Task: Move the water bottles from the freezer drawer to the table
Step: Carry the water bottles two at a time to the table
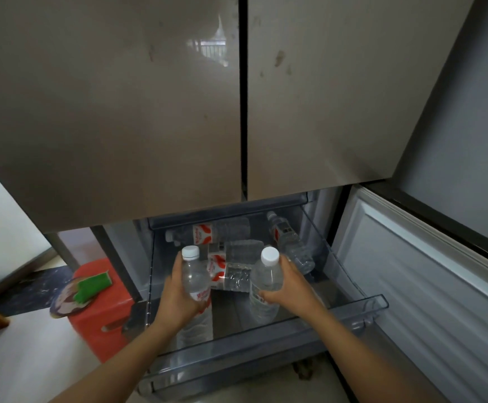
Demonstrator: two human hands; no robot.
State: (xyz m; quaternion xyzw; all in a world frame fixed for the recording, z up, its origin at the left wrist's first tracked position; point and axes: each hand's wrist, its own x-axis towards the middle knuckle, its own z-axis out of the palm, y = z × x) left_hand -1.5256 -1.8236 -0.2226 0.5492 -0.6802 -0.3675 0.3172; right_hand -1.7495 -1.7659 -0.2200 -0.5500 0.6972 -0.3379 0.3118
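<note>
Fingers of both hands are wrapped round two upright water bottles held over the open freezer drawer.

Both forearms are stretched forward and angled slightly inward. The left hand is closed round the middle of the left bottle, with the back of the hand turned to the camera. The right hand is closed round the right bottle from its outer side. Both bottles are clear and white-capped, and are held side by side without touching. A red and white label is seen on the left bottle just below the fingers, but its writing is too blurred to be read. Beyond and between the fingers, several more bottles are seen lying on their sides in the drawer, with similar red and white labels that are also unreadable.
</note>
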